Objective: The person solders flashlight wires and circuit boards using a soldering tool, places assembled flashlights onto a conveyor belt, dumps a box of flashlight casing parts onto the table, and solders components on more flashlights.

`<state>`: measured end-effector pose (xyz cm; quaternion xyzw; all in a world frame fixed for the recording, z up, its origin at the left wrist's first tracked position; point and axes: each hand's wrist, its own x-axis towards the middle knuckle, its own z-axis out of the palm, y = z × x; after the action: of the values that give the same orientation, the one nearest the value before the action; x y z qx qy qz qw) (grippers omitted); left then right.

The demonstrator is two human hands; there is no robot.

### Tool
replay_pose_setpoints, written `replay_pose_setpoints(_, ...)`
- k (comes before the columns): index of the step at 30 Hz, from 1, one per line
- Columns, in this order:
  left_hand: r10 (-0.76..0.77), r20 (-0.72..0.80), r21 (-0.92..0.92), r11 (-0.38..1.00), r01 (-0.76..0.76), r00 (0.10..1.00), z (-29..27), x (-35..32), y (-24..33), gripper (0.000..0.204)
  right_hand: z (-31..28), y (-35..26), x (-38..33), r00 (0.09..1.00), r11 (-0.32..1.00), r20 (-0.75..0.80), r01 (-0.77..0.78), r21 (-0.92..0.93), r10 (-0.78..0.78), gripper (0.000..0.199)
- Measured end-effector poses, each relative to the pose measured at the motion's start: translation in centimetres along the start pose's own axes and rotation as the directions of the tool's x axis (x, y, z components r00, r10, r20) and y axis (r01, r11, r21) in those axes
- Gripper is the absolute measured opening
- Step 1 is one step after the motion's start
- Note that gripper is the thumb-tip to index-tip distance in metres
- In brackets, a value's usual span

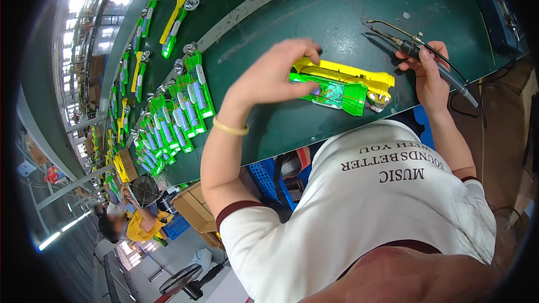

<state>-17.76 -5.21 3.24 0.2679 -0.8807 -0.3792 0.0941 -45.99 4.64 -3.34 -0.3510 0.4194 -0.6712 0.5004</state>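
On the green bench in front of me lies an opened flashlight, with a yellow half [359,74] beside a green half [352,96]. The green half shows a small circuit board, thin wires and part of a blue cell, and a shiny round reflector [378,99] sits at the right end. My left hand [273,76] grips the flashlight's left end, thumb over the green half and fingers at the yellow one. To the right, my right hand [431,76] is closed round a soldering iron [412,50] with a thin curved metal tube clamped along it. The iron's tip points up and left, apart from the flashlight.
Several open green flashlight halves [168,126] with blue cells are crowded at the left. More yellow and green flashlights [174,25] lie farther off along the bench. A dark box-shaped device [494,8] stands far right. A co-worker in yellow [143,224] sits at lower left, near a fan [145,191].
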Motion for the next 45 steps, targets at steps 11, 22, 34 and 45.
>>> replay_pose_setpoints(11, 0.276, -0.229, 0.243, 0.945, -0.220, 0.933, 4.2, -3.2, 0.4, 0.046, -0.1, 0.1, 0.5, 0.999, 0.999, -0.026, -0.025, 0.020, 0.026, 0.016)
replay_pose_setpoints(22, -0.060, -0.758, 0.227, 0.909, 0.349, 0.649, -0.6, 0.6, -7.6, 0.048, -0.4, -0.3, -0.1, 0.995, 0.989, -0.082, 0.072, 0.133, -0.061, 0.015)
replay_pose_setpoints(34, 0.169, -0.927, 0.322, 0.816, 0.480, 0.335, -10.1, 14.2, -17.4, 0.059, -2.3, 0.3, -1.8, 0.964, 0.973, -0.131, 0.224, -0.063, -0.230, 0.022)
replay_pose_setpoints(45, -0.255, -0.831, 0.051, 0.850, 0.524, 0.495, -6.8, -0.7, -13.9, 0.053, -3.6, 1.4, -1.1, 0.974, 0.981, -0.141, 0.166, -0.102, -0.179, 0.023)
